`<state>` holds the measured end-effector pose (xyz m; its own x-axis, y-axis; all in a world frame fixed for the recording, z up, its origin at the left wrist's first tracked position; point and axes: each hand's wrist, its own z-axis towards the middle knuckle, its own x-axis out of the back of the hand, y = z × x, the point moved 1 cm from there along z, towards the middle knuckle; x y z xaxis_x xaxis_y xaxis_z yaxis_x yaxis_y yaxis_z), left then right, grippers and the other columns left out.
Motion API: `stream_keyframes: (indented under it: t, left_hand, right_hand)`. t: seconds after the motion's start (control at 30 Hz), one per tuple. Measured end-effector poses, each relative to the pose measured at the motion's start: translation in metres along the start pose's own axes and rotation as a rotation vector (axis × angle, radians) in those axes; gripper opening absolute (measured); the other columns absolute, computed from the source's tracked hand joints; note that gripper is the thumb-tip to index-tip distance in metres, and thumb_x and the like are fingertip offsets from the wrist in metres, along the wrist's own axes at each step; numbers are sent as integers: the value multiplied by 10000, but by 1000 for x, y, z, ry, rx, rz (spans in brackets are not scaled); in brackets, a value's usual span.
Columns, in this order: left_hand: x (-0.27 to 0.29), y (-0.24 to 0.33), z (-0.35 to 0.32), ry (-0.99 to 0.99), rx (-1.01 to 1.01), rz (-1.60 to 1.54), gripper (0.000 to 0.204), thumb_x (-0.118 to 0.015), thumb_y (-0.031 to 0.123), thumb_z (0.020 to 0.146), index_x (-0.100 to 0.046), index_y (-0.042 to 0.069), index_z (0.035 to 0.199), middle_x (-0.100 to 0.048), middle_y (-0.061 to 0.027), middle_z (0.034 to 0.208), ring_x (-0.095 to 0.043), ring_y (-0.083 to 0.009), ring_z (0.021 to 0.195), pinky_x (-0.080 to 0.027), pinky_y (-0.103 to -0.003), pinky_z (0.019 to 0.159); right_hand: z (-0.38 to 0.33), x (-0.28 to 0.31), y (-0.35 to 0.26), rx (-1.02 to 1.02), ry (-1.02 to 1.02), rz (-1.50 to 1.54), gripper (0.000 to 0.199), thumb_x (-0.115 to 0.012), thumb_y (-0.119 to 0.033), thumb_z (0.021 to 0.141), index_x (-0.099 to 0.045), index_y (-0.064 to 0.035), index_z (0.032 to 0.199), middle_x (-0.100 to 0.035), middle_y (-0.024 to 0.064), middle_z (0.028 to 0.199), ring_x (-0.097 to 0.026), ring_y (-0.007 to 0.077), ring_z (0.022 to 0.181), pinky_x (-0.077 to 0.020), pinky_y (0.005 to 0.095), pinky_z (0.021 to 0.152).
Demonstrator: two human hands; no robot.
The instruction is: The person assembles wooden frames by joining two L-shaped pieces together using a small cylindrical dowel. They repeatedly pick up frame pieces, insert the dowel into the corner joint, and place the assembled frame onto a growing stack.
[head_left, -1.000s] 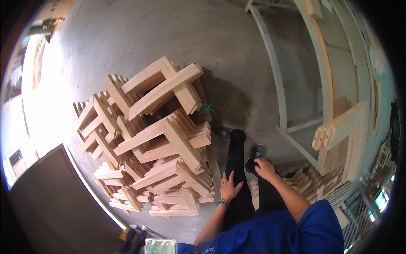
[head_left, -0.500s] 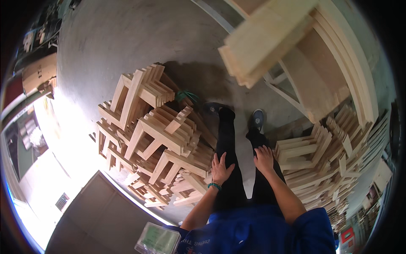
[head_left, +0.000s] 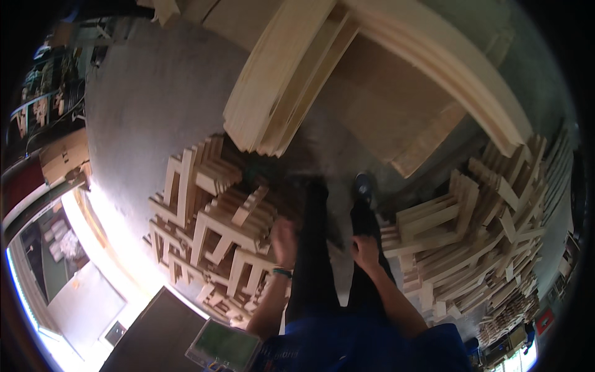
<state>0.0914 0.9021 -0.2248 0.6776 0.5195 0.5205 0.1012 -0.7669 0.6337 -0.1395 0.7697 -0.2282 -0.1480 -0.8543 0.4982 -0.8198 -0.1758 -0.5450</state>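
Observation:
My left hand (head_left: 284, 243), smeared by motion, is beside my left leg, close to the stacked wooden frames (head_left: 226, 226); its fingers cannot be made out. On that wrist is a green beaded bracelet (head_left: 282, 271). My right hand (head_left: 365, 251) rests at my right thigh with its fingers curled in, and nothing shows in it. In front of me, higher than the floor piles, a bundle of pale wooden boards (head_left: 279, 80) juts toward me. Curved wooden pieces (head_left: 440, 59) run from it to the right.
More angled wooden frames (head_left: 458, 229) are heaped on my right. A brown panel (head_left: 396, 111) lies beneath the raised boards. At the left are a cardboard box (head_left: 65, 154) and a bright doorway. A dark grey panel (head_left: 155, 335) stands at the lower left. Concrete floor (head_left: 142, 93) stretches ahead.
The raised boards now appear further left and larger. My left hand has left my thigh and moved outward toward the left frames. My right hand's spread fingers have curled in.

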Motion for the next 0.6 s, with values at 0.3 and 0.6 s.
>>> stream_keyframes:
  t: [0.3, 0.6]
  left_hand:
    - [66, 351, 119, 97, -650, 500, 821, -712, 574, 732, -489, 1, 1275, -620, -199, 1160, -632, -322, 1036, -497, -377, 880]
    - [89, 336, 102, 71, -536, 357, 668, -715, 537, 655, -568, 10, 1039, -671, -161, 908, -677, -313, 832, -533, -402, 716]
  right_hand:
    - [87, 177, -85, 237, 292, 980, 376, -594, -175, 921, -538, 9, 1243, -681, 106, 976, -671, 183, 880, -538, 310, 773]
    - [143, 341, -100, 386, -180, 2078, 601, -608, -210, 925, -328, -7, 1417, -446, 159, 1401, -469, 278, 1271, -401, 428, 1075]
